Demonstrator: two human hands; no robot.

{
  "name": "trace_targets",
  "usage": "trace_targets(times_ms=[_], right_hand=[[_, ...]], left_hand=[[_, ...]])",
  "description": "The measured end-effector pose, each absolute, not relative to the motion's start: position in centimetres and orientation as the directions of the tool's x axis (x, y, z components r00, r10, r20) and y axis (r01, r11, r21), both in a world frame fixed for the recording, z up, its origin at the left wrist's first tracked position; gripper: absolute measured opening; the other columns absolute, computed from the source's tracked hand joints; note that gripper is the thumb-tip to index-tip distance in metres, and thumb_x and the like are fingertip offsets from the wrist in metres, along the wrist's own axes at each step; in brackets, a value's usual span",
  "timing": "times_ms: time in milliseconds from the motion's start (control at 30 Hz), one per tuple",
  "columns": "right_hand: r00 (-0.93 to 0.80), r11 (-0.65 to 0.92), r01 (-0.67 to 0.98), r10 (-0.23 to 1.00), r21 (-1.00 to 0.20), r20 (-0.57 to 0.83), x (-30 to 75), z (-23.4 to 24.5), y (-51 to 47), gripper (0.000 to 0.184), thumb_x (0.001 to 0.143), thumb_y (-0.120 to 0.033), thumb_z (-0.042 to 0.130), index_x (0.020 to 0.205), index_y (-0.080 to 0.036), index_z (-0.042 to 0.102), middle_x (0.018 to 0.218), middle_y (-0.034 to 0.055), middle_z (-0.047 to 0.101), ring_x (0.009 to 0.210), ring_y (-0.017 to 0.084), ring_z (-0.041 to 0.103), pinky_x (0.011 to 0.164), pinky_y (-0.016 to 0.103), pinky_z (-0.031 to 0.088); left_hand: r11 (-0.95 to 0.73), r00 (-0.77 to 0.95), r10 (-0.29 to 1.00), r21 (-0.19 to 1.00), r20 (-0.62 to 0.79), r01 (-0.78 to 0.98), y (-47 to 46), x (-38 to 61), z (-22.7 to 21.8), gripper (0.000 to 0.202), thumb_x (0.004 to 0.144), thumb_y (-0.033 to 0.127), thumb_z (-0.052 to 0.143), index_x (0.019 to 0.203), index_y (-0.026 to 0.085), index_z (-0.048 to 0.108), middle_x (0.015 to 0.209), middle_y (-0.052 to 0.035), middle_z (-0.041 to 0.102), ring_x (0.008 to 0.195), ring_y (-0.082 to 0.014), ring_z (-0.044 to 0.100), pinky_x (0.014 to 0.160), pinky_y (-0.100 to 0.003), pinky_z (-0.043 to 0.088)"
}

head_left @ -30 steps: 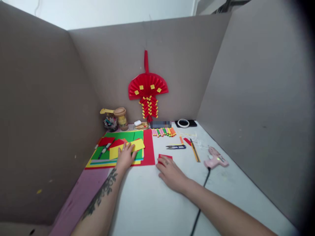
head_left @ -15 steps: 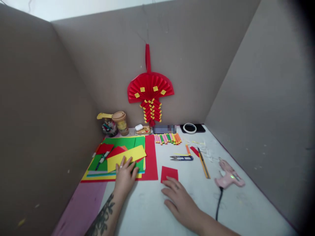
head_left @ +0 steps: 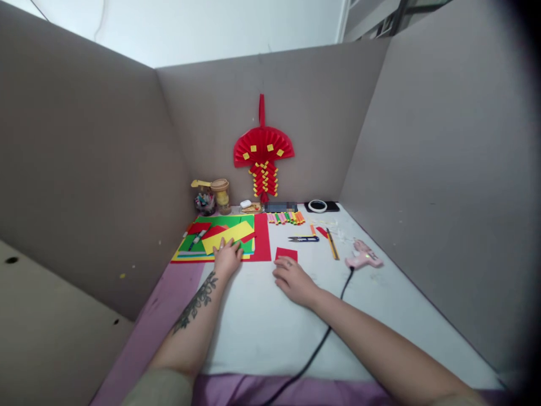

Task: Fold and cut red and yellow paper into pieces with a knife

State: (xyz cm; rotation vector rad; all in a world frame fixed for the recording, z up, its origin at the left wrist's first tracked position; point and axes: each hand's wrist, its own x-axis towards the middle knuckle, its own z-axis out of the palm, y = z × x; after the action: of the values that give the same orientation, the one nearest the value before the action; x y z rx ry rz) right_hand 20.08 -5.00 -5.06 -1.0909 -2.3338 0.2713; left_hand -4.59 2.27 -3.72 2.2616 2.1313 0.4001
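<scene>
My left hand lies flat, fingers spread, on the near edge of a stack of coloured paper sheets, touching a yellow sheet. My right hand rests open on the white table, its fingertips at the near edge of a small red paper square. Neither hand grips anything.
Blue snips, a pencil and a pink glue gun with its black cord lie to the right. Rolled paper tubes, a tape ring, jars and a red paper fan ornament stand at the back. Cardboard walls enclose the table.
The view has pulled back and tilted up, so both forearms now show in full. Both hands stay where they were on the paper stack and by the red square.
</scene>
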Motion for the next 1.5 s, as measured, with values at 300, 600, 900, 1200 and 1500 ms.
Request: trace_targets(times_ms=[300,600,900,1200,1500], right_hand=[[-0.536,0.663,0.630,0.748,-0.404,0.391,19.7,-4.3,-4.7,0.015,0.084,-0.019,0.050,0.088,-0.018,0.065,0.112,0.0100,0.057,0.113,0.024,0.045,0.096,0.043,0.039],[-0.539,0.512,0.687,0.835,-0.515,0.110,19.1,-4.2,-5.8,0.031,0.084,-0.022,0.048,0.114,-0.024,0.057,0.129,0.0081,0.051,0.123,0.025,0.040,0.102,0.044,0.036],[-0.548,0.523,0.717,0.832,-0.461,0.091,18.8,-4.2,-6.4,0.040,0.083,-0.025,0.050,0.122,-0.023,0.052,0.136,0.0103,0.044,0.130,0.029,0.030,0.107,0.052,0.023],[-0.564,0.606,0.702,0.793,-0.374,0.228,18.8,-3.6,-7.0,0.032,0.083,-0.024,0.052,0.113,-0.019,0.057,0.133,0.0129,0.045,0.128,0.030,0.030,0.105,0.052,0.024],[-0.525,0.541,0.571,0.819,-0.618,0.231,19.4,-4.0,-7.3,0.023,0.084,-0.025,0.049,0.104,-0.021,0.059,0.121,0.0109,0.053,0.124,0.026,0.038,0.102,0.046,0.035]], left_hand=[[-0.110,0.087,0.975,0.103,0.203,0.989,2.1,-4.2,-3.8,0.045,0.087,0.037,0.037,0.128,0.022,0.050,0.143,-0.0103,0.038,0.135,-0.0363,0.020,0.103,-0.064,0.017],[-0.154,0.124,0.981,0.210,0.152,0.965,1.1,-5.6,-5.4,0.052,0.086,0.028,0.039,0.135,0.012,0.042,0.142,-0.0156,0.038,0.136,-0.0332,0.023,0.105,-0.060,0.020],[-0.261,0.161,0.941,0.335,0.297,0.905,-1.2,-4.2,-5.0,0.041,0.086,0.031,0.045,0.124,0.019,0.053,0.138,-0.0103,0.044,0.134,-0.0317,0.026,0.105,-0.055,0.027],[-0.097,0.017,0.949,0.242,0.315,0.965,-0.8,-5.0,-3.6,0.034,0.084,0.031,0.046,0.113,0.020,0.062,0.138,-0.0097,0.045,0.134,-0.0355,0.024,0.103,-0.059,0.026],[-0.360,0.164,0.891,0.438,0.424,0.824,-1.7,-4.7,-4.0,0.027,0.086,0.027,0.045,0.104,0.022,0.065,0.130,-0.0088,0.052,0.132,-0.0274,0.032,0.104,-0.052,0.032]])
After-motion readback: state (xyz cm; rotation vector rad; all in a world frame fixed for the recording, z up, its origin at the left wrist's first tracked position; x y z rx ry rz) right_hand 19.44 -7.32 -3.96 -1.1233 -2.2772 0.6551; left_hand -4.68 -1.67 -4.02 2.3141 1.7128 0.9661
